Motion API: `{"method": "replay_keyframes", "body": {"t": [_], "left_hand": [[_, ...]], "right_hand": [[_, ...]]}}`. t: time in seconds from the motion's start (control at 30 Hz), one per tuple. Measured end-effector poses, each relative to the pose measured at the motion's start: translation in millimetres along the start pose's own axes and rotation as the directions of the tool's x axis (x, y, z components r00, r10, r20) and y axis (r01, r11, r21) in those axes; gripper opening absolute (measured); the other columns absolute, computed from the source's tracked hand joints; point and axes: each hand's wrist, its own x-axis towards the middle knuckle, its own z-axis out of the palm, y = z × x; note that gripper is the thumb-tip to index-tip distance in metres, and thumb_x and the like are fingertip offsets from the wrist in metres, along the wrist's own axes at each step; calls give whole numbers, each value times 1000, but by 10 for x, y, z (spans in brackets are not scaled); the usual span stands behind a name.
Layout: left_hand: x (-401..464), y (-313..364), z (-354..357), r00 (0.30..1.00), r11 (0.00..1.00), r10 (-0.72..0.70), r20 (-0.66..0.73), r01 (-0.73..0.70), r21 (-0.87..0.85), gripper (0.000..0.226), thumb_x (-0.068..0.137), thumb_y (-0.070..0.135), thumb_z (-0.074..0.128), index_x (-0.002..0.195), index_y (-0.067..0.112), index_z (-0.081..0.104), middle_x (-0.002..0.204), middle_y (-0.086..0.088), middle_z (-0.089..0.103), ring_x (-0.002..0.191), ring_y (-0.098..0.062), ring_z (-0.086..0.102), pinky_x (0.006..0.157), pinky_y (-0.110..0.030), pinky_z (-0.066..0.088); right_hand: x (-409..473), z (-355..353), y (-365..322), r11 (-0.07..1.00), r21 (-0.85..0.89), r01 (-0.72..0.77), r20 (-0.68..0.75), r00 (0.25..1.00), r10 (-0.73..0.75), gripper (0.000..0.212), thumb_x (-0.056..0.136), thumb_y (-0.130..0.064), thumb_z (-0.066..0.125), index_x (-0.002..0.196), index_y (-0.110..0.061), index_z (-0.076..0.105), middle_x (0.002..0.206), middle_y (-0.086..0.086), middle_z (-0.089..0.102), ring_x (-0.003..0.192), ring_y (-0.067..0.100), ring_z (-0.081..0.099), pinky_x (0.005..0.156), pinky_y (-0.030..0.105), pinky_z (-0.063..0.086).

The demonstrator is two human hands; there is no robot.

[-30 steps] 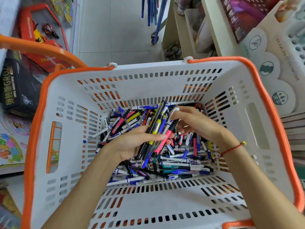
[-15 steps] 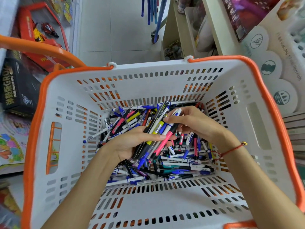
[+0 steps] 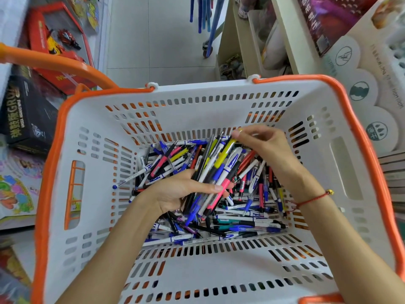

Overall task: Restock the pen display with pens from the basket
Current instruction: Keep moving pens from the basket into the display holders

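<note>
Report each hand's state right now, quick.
Left hand: closed around a bundle of pens, thumb across them.
Right hand: fingers curled at the bundle's top end; whether they pinch a pen cannot be told.

the black box (image 3: 26,115) at the left edge carries large pale lettering that reads "gro", with the rest cut off by the basket rim; chinese characters run beside it and a smaller line beneath, both too blurred to read. the red box (image 3: 59,53) behind it has a strip of yellow lettering along its lower edge, beginning with what looks like "m", otherwise unreadable. the purple package (image 3: 328,20) on the shelf at upper right shows pale chinese characters, too blurred to make out. the white display card (image 3: 359,91) at right bears three round icon signs and a vertical line of small text, illegible. pen barrels (image 3: 232,163) show blue printed marks, too small to read.
</note>
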Motion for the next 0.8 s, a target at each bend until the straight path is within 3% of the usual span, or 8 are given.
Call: {"method": "replay_keyframes", "body": {"t": [0.07, 0.17, 0.27, 0.33, 0.4, 0.57, 0.67, 0.8], "left_hand": [[-11, 0, 0, 1000, 999, 20, -6, -20, -50, 116, 52, 44, 94, 148, 16, 36, 141, -3, 55, 134, -17, 45, 111, -50, 36], [-15, 58, 49, 986, 977, 163, -24, -165, -138, 52, 77, 23, 70, 126, 13, 58, 103, 1, 74, 90, -6, 69, 80, -30, 55], [-34, 105, 55, 945, 911, 285, -161, -319, -262, 39, 85, 18, 63, 124, 20, 56, 100, 1, 75, 93, -5, 70, 87, -36, 54], [-45, 123, 41, 916, 846, 310, -256, -388, -365, 36, 93, 11, 57, 122, 29, 45, 94, 4, 76, 90, -3, 71, 78, -34, 58], [-62, 145, 51, 900, 796, 320, -296, -425, -431, 26, 95, 7, 53, 114, 25, 49, 105, -2, 75, 99, -12, 70, 80, -39, 59], [-30, 126, 40, 874, 814, 295, -387, -442, -377, 18, 94, 9, 56, 111, 13, 63, 100, 0, 76, 91, -14, 72, 68, -34, 60], [-14, 108, 28, 868, 861, 312, -385, -430, -271, 20, 96, 12, 55, 112, 18, 65, 103, 2, 75, 96, -14, 71, 74, -32, 59], [-4, 79, 25, 870, 898, 287, -400, -390, -203, 29, 91, 19, 63, 120, 21, 63, 104, 1, 74, 103, -17, 68, 85, -37, 55]], "right_hand": [[21, -67, -22, 991, 129, 31, -90, 996, -19, 17, 89, -30, 66, 89, -13, 67, 79, 2, 65, 69, 14, 58, 72, 21, 42], [35, -59, -13, 925, 376, 59, -192, 981, 16, 17, 95, -13, 60, 79, -14, 54, 54, -6, 49, 50, 10, 43, 53, 19, 39], [-14, -7, -58, 911, 401, 94, -216, 976, -6, 18, 92, 0, 58, 78, -11, 54, 51, -7, 55, 45, 7, 50, 52, 18, 46], [-54, 51, -87, 912, 402, 81, -153, 988, -21, 16, 90, 2, 60, 79, -9, 57, 58, -1, 64, 48, 9, 60, 55, 17, 51], [-74, 108, -76, 914, 401, 61, -111, 994, -18, 10, 89, 2, 62, 82, -6, 60, 67, 7, 69, 55, 14, 67, 56, 16, 53], [-136, 291, 42, 1000, 6, 6, 229, 973, -8, 14, 87, -2, 67, 95, -2, 55, 83, 11, 74, 73, 26, 73, 74, 36, 61], [-171, 363, 63, 977, -203, 67, 342, 940, 7, 19, 88, -4, 64, 100, -6, 49, 81, 8, 74, 69, 21, 73, 75, 37, 60], [-193, 358, 48, 950, -307, 55, 450, 888, 94, 19, 91, -6, 61, 101, -8, 45, 81, 13, 74, 68, 23, 73, 75, 42, 60]]}}
